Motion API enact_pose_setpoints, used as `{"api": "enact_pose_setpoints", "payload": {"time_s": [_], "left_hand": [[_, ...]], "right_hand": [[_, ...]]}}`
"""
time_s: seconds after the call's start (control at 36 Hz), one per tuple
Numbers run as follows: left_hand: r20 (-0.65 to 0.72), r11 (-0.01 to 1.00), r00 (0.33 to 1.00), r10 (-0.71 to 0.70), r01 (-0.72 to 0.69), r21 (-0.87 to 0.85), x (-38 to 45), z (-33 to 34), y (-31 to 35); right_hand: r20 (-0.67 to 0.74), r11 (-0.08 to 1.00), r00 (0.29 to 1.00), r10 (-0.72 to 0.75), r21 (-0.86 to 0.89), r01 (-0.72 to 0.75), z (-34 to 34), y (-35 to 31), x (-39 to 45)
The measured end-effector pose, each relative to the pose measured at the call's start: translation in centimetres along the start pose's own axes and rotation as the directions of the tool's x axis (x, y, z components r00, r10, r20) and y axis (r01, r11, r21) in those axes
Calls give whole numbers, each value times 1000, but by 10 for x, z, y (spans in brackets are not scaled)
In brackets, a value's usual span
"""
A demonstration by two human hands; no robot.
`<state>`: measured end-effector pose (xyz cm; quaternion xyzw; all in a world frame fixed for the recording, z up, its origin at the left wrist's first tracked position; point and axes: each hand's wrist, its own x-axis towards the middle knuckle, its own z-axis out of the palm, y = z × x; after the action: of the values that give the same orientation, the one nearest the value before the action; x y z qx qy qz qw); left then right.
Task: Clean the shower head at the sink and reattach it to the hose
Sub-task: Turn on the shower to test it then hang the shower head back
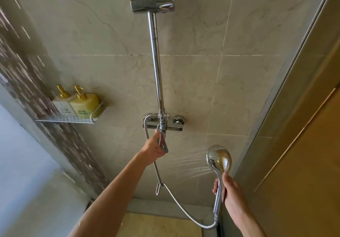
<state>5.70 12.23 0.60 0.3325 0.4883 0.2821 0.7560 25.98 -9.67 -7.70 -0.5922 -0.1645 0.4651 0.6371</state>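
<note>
My right hand grips the handle of the chrome shower head at the lower right. Thin jets of water spray from its face toward the tiled wall. The metal hose runs from the handle's base in a loop up to the mixer valve. My left hand holds the valve's chrome lever, which points down toward me.
A chrome riser rail with a slider bracket climbs the beige tiled wall. A wire shelf on the left carries two pump bottles. A glass panel frame bounds the right side. The shower floor lies below.
</note>
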Motion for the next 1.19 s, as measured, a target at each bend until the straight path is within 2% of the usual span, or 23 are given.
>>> {"api": "enact_pose_setpoints", "payload": {"time_s": [0.19, 0.67, 0.75, 0.92, 1.06, 1.19], "left_hand": [[-76, 998, 997, 23, -27, -55, 6, -1, -2], [-111, 947, 993, 28, -62, -316, 29, 6, -13], [-119, 946, 992, 43, -79, -315, 28, 6, -15], [-84, 980, 994, 70, -84, -179, 25, -3, -22], [-37, 987, 991, 126, -122, 107, 12, -13, -26], [-30, 976, 991, 128, -121, 183, -2, -15, -33]], "right_hand": [[13, 999, 1000, -2, 44, 1, 1, 0, 4], [-9, 993, 998, 54, 102, -53, -15, 2, 8], [12, 990, 999, 52, 130, -53, -16, 2, 6], [-13, 983, 998, 54, 176, -51, -13, -3, -3], [-20, 985, 998, 58, 165, -54, -4, -14, -16], [-1, 988, 1000, 9, 157, -8, 1, -18, -20]]}}
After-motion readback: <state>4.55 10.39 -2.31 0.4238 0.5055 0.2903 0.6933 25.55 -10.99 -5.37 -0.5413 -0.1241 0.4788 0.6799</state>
